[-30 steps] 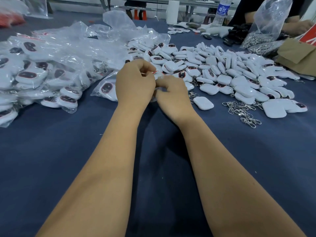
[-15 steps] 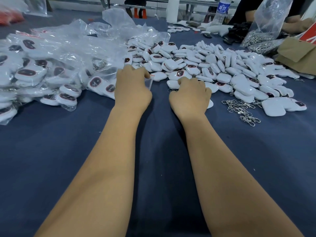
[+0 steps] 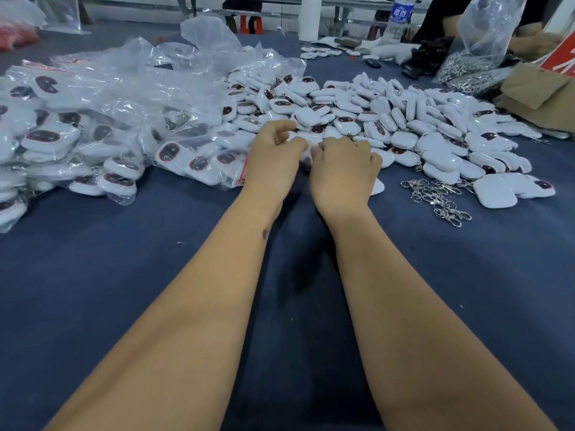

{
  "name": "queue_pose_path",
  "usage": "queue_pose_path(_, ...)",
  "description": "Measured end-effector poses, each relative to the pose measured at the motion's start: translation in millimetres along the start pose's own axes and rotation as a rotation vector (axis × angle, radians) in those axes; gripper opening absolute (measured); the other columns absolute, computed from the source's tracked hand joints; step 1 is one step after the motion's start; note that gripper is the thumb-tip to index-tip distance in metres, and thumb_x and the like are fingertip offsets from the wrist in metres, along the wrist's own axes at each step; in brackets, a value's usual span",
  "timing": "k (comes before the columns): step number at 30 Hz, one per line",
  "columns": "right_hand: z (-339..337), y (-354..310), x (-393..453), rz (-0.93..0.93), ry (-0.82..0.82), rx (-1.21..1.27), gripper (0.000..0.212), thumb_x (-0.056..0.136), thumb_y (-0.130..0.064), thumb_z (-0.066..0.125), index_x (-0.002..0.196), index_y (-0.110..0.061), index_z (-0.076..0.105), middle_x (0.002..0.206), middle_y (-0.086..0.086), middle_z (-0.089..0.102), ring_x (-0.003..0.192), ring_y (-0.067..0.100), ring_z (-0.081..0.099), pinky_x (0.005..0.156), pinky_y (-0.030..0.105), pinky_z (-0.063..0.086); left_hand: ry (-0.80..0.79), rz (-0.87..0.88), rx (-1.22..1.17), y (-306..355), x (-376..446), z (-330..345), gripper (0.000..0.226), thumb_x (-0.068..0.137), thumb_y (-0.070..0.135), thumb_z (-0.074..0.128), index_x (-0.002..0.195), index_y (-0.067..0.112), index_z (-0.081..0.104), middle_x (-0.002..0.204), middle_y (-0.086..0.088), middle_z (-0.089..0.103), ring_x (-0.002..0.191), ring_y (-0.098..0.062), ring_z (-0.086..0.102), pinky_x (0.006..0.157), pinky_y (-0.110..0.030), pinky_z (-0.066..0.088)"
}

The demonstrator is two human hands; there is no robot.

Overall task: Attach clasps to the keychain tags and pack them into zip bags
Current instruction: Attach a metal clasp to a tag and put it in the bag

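The table cover (image 3: 124, 306) is plain dark blue. The loose tags (image 3: 404, 140) are white, many with a dark oval patch edged in red, and the clasps (image 3: 435, 197) are shiny silver. The bags (image 3: 109, 98) are clear, one with a red strip, and the box (image 3: 541, 94) is brown cardboard.
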State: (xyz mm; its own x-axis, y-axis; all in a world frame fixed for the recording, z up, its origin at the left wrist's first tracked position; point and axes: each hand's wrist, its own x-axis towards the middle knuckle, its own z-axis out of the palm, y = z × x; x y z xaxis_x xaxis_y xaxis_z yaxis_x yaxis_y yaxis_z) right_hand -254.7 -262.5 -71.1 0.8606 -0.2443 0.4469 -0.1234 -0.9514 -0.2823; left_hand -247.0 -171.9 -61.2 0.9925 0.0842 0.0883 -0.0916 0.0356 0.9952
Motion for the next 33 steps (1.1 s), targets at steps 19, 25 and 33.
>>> queue_pose_path(19,-11.3,-11.4,-2.1,0.287,-0.341,1.248,0.012,0.083,-0.011,0.066,0.090,-0.001,0.068,0.076,0.006,0.064,0.071,0.016,0.056,0.070,0.033,0.045,-0.061,-0.110,-0.474,4.9,1.6,-13.4,0.022,0.098,0.008,0.054,0.113,0.016,0.067,0.085,0.001,0.073,0.069,-0.012,0.065,0.060,-0.022,0.051)
queue_pose_path(25,-8.4,-8.8,-0.9,0.260,-0.323,1.275,0.021,0.085,-0.007,0.063,0.105,-0.009,0.071,0.078,0.002,0.070,0.073,0.012,0.061,0.073,0.029,0.050,-0.113,-0.118,-0.484,4.5,1.5,-14.1,0.024,0.098,0.004,0.050,0.110,0.016,0.066,0.091,-0.004,0.072,0.072,-0.014,0.065,0.057,-0.021,0.051)
queue_pose_path(33,-5.6,-8.1,-3.1,0.164,-0.347,1.164,0.018,0.091,-0.003,0.059,0.105,-0.010,0.068,0.097,0.014,0.074,0.089,0.020,0.066,0.088,0.042,0.054,-0.191,-0.151,-0.480,4.9,-0.9,-15.3,0.024,0.095,0.003,0.045,0.097,0.012,0.067,0.081,-0.002,0.072,0.070,-0.013,0.066,0.059,-0.019,0.052)
